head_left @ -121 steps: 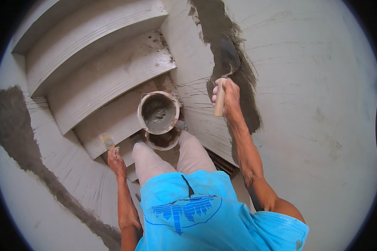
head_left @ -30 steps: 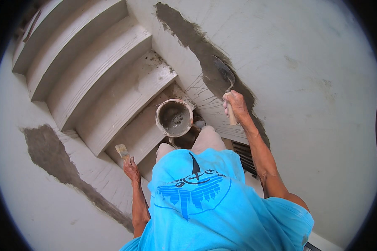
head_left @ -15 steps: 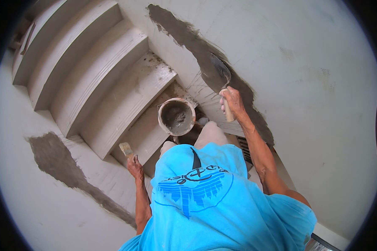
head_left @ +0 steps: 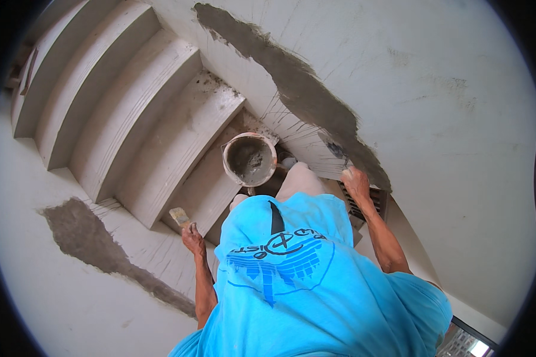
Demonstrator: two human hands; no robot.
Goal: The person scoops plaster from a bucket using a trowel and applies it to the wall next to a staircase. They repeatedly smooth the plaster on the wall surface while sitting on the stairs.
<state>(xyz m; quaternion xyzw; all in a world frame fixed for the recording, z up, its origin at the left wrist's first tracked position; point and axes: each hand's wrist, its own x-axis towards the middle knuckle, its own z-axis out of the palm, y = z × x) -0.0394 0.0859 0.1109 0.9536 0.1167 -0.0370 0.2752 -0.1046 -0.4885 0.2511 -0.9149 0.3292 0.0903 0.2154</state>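
Shirt: nearest to us we see the bright blue cloth shirt [head_left: 363, 291] with its darker blue and black print, and past its hem a pale trousered knee [head_left: 304, 178].
Left hand: we see the left hand [head_left: 193, 238] clamped on a flat brush with pale, worn bristles [head_left: 180, 216], the bristles pointing away from the body, over the edge of a step.
Right hand: we see the right hand [head_left: 356, 183] closed around a metal trowel with a grey, mortar-smeared blade [head_left: 335, 149]; the hands are well apart.
Trowel blade: it lies just beside the lower part of the dark patch on the right; whether it touches the wall we cannot tell.
Bucket: between the hands, beyond the knees, we find a round, whitish bucket [head_left: 226, 162] holding wet grey mortar [head_left: 250, 159].
Slats: near the right hand we see a dark slatted grate [head_left: 352, 205].
Walls: dark grey mortar patches run along the pale right wall [head_left: 446, 178] and the pale left wall [head_left: 59, 291].
Stairs: farther off, curved pale grey steps [head_left: 158, 146] recede toward the upper left.
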